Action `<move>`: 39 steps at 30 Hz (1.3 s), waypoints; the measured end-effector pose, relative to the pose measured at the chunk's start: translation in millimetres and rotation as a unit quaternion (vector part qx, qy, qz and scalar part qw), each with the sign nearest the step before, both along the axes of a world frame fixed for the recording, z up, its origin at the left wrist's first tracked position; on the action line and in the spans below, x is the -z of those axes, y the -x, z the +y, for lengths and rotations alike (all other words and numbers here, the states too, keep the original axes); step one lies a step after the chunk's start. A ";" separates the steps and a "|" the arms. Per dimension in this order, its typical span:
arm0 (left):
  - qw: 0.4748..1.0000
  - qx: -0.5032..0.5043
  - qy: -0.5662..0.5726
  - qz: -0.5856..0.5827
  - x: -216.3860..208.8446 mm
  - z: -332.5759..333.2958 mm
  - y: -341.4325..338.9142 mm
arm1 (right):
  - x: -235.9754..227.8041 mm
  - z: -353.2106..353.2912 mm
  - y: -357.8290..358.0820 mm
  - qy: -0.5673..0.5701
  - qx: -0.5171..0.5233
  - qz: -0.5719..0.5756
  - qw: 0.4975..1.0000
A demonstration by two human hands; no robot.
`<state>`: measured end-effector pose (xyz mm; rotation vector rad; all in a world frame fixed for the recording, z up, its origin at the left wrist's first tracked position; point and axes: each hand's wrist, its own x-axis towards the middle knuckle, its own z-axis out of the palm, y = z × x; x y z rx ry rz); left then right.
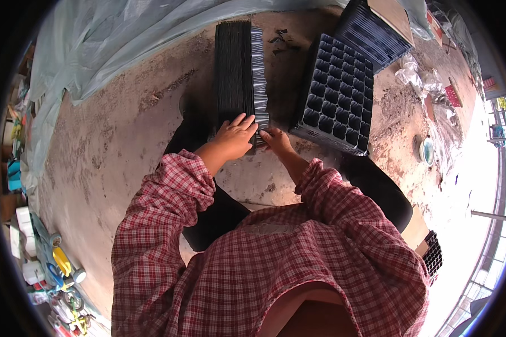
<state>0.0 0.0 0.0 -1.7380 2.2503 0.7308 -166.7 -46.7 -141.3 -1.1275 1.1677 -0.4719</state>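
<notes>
Stained floor (123,146) runs up to grey plastic sheeting (123,45) at 11 o'clock. Near 12 o'clock, a long stack of black trays (233,67) lies on its side. The person's left hand (236,136) rests atop its near end, fingers spread, clasping nothing; the right hand (278,141) curls at its ridged right side, whether pinching cannot be told. Upward-facing cell trays (337,92) sit toward 1 o'clock.

Beyond and left of the left hand (234,136), wrinkled, translucent pale-grey plastic sheet (112,50); far left of and nearer than that hand, curved yellow piece (62,262) amid clutter. Well right of the right hand (275,140), round, white-rimmed container (428,151); beyond, crumpled clear plastic film (419,76).
</notes>
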 end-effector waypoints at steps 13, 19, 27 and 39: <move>0.996 0.043 0.077 -0.021 13.7 -4.8 -2.7 | -17.2 18.0 11.3 -0.038 0.143 -0.077 0.986; 0.995 0.037 0.088 0.002 5.4 -9.4 -5.2 | -16.6 7.9 28.7 0.008 0.244 -0.043 0.969; 0.989 0.050 0.137 -0.005 18.6 -11.0 -3.3 | -22.3 25.4 30.3 0.209 0.137 0.222 0.942; 0.993 0.057 0.096 -0.023 7.1 -13.9 1.4 | -116.1 -31.8 85.8 0.355 0.338 0.013 0.871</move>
